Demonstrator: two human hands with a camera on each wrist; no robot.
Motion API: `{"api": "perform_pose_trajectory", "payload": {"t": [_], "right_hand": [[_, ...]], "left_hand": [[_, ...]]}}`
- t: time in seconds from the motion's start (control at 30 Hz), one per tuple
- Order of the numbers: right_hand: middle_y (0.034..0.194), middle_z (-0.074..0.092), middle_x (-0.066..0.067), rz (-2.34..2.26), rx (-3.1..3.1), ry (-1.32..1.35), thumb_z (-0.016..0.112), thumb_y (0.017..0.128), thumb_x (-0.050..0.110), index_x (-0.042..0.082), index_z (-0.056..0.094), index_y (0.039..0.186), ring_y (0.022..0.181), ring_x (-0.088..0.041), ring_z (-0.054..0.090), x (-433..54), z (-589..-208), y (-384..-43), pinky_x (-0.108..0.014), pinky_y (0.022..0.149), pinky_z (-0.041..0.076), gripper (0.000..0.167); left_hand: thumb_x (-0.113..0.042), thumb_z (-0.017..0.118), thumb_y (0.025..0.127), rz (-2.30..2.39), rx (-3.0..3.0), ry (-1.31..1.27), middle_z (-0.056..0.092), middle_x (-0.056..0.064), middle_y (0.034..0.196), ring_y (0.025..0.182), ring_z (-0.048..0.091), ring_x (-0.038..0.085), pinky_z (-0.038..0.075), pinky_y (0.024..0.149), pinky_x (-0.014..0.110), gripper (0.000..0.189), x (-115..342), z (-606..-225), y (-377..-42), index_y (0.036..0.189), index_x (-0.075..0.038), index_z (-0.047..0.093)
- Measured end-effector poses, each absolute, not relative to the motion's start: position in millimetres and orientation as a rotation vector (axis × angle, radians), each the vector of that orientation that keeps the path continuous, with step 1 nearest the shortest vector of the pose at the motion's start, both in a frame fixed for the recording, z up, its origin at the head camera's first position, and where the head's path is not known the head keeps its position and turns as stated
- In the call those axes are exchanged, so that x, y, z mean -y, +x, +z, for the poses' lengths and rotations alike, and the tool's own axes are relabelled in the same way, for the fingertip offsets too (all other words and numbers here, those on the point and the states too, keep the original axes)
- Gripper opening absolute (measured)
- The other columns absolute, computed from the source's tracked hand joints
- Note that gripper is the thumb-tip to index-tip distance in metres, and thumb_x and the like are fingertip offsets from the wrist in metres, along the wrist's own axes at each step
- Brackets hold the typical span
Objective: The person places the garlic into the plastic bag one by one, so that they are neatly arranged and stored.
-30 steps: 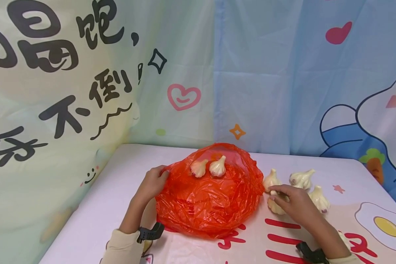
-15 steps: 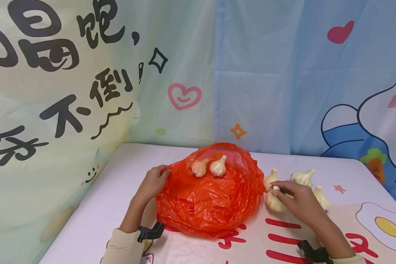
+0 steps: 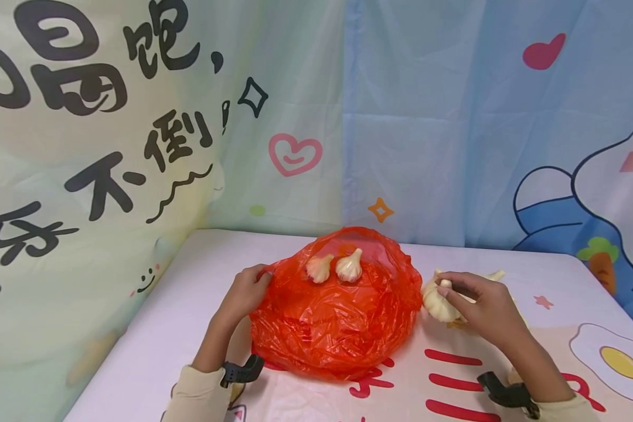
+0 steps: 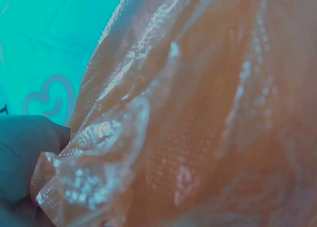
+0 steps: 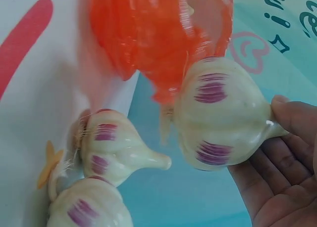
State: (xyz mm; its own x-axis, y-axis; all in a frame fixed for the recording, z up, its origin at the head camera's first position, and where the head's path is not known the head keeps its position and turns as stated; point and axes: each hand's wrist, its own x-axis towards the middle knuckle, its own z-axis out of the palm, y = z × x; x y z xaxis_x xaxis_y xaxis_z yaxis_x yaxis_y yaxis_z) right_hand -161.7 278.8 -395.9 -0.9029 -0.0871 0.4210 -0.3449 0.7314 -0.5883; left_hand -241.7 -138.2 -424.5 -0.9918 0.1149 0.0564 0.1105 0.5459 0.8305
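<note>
The left hand pinches the bag at its left edge; the right hand holds a garlic bulb by its stem, right of the bag. Two bulbs lie inside it; other bulbs sit right of it.

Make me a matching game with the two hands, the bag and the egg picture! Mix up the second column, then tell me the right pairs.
Column one:
1. left hand
2. right hand
3. plastic bag
4. printed fried egg

Column two:
A. red and crinkly
B. pinching a garlic bulb by its stem
C. white with a yellow middle
D. gripping the side of the plastic bag

Right pairs: 1-D, 2-B, 3-A, 4-C.
</note>
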Motion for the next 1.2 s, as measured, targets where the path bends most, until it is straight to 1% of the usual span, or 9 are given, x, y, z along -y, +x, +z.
{"api": "perform_pose_trajectory", "payload": {"t": [0.07,0.17,0.23,0.4,0.53,0.77,0.87,1.07,1.2], "right_hand": [[0.110,0.069,-0.014,0.975,2.566,0.319,0.070,0.091,0.016,0.003,0.068,0.117,0.097,-0.034,0.067,-278,-394,-162,-0.012,0.073,0.050,0.030],[0.107,0.070,-0.013,0.957,2.557,0.318,0.070,0.091,0.017,0.004,0.069,0.117,0.096,-0.033,0.068,-276,-391,-162,-0.018,0.075,0.052,0.029],[0.106,0.070,-0.013,0.951,2.549,0.316,0.070,0.091,0.018,0.005,0.069,0.117,0.096,-0.032,0.068,-273,-390,-163,-0.017,0.075,0.051,0.029],[0.105,0.070,-0.011,0.987,2.491,0.335,0.069,0.091,0.015,0.004,0.068,0.117,0.097,-0.031,0.067,-268,-385,-168,-0.007,0.077,0.044,0.028],[0.105,0.070,-0.009,1.042,2.458,0.329,0.068,0.092,0.014,0.005,0.069,0.116,0.098,-0.027,0.068,-263,-382,-172,-0.009,0.077,0.046,0.026],[0.108,0.069,-0.009,1.278,2.445,0.299,0.065,0.094,0.021,0.007,0.067,0.121,0.095,-0.008,0.067,-250,-381,-180,-0.017,0.075,0.052,0.030],[0.109,0.069,-0.011,1.352,2.426,0.294,0.065,0.094,0.023,0.006,0.066,0.122,0.093,-0.004,0.066,-244,-382,-184,-0.018,0.075,0.052,0.032],[0.109,0.069,-0.013,1.438,2.391,0.310,0.067,0.093,0.020,0.004,0.067,0.121,0.092,-0.003,0.065,-232,-387,-192,-0.018,0.076,0.052,0.032],[0.109,0.069,-0.013,1.488,2.402,0.311,0.067,0.093,0.019,0.003,0.067,0.121,0.094,-0.012,0.066,-223,-392,-199,-0.019,0.078,0.052,0.033]], "left_hand": [[-0.019,0.047,0.102,1.488,-2.751,0.195,0.066,0.009,0.097,0.076,0.064,0.023,0.058,0.069,0.035,0.028,138,-425,-241,0.118,-0.004,0.065],[-0.019,0.047,0.102,1.491,-2.747,0.196,0.066,0.009,0.097,0.076,0.064,0.022,0.058,0.069,0.035,0.028,138,-425,-241,0.118,-0.005,0.065],[-0.019,0.047,0.102,1.494,-2.745,0.196,0.066,0.009,0.098,0.077,0.064,0.022,0.058,0.070,0.035,0.028,137,-425,-240,0.118,-0.005,0.065],[-0.019,0.048,0.101,1.497,-2.746,0.195,0.066,0.008,0.097,0.076,0.064,0.022,0.058,0.069,0.035,0.028,137,-425,-241,0.118,-0.005,0.066],[-0.019,0.048,0.102,1.508,-2.733,0.207,0.066,0.008,0.097,0.077,0.064,0.022,0.058,0.069,0.035,0.028,137,-425,-241,0.118,-0.005,0.065],[-0.019,0.048,0.101,1.507,-2.741,0.207,0.066,0.008,0.096,0.074,0.064,0.023,0.058,0.067,0.034,0.027,136,-424,-241,0.117,-0.006,0.066],[-0.019,0.048,0.101,1.502,-2.747,0.212,0.066,0.008,0.096,0.074,0.064,0.022,0.058,0.068,0.035,0.027,136,-423,-241,0.117,-0.005,0.065],[-0.018,0.048,0.101,1.496,-2.746,0.218,0.067,0.009,0.097,0.075,0.064,0.022,0.058,0.069,0.035,0.028,137,-424,-241,0.119,-0.005,0.065],[-0.019,0.048,0.101,1.499,-2.744,0.203,0.066,0.009,0.097,0.075,0.064,0.022,0.058,0.068,0.035,0.028,138,-424,-241,0.119,-0.005,0.065]]}}
